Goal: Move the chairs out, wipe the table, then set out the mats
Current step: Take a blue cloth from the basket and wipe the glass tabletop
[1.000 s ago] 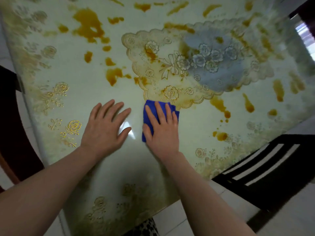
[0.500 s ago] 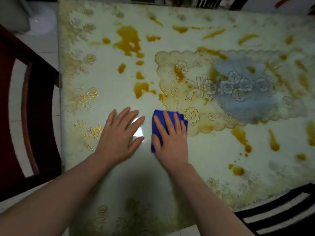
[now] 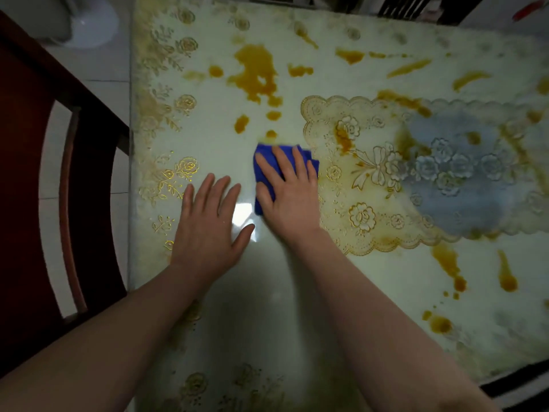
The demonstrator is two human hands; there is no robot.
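A pale glossy table [image 3: 386, 292] with gold flower prints carries many orange-brown stains [image 3: 257, 72]. A lacy gold and blue mat [image 3: 439, 176] lies flat on it at the right. My right hand [image 3: 289, 191] presses flat on a folded blue cloth [image 3: 263, 171], just below the nearest small stains and at the mat's left edge. Beside it, to the left, my left hand [image 3: 208, 224] rests flat on the bare tabletop, fingers spread, holding nothing.
A dark red wooden chair [image 3: 44, 188] stands against the table's left edge. A striped dark chair [image 3: 517, 388] shows at the bottom right corner. More dark chair backs [image 3: 416, 5] line the far edge. A white object [image 3: 89, 22] sits on the tiled floor, top left.
My right hand has pushed the blue cloth away from me, up towards the small stains. The left hand stayed flat on the table. The view has swung left, showing more of the red chair.
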